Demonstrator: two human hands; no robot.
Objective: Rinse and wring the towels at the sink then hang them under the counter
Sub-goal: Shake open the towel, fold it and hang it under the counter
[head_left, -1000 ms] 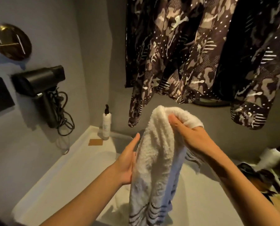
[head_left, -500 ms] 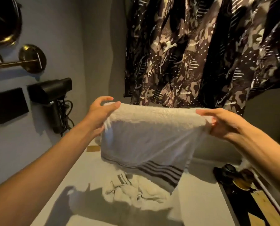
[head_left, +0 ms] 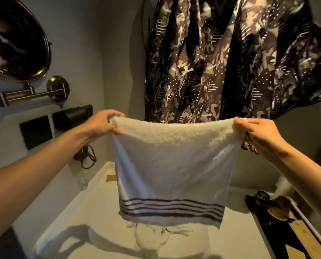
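Observation:
A white towel (head_left: pixel 171 165) with dark stripes near its lower hem hangs spread flat in the air in front of me. My left hand (head_left: pixel 101 123) pinches its upper left corner and my right hand (head_left: pixel 258 134) pinches its upper right corner. Below it, a second crumpled white towel (head_left: pixel 156 238) lies on the white counter (head_left: pixel 77 212), partly hidden by the held towel.
A camouflage-patterned garment (head_left: pixel 221 62) hangs behind the towel. On the left wall are a round mirror (head_left: pixel 16 38) on a brass arm, a black hair dryer (head_left: pixel 72 114) with its coiled cord, and a black plate. Dark bottles (head_left: pixel 271 204) stand at the right edge.
The towel went from bunched in my right hand to stretched wide between both hands. My hands moved apart and up, and the view tilted upward.

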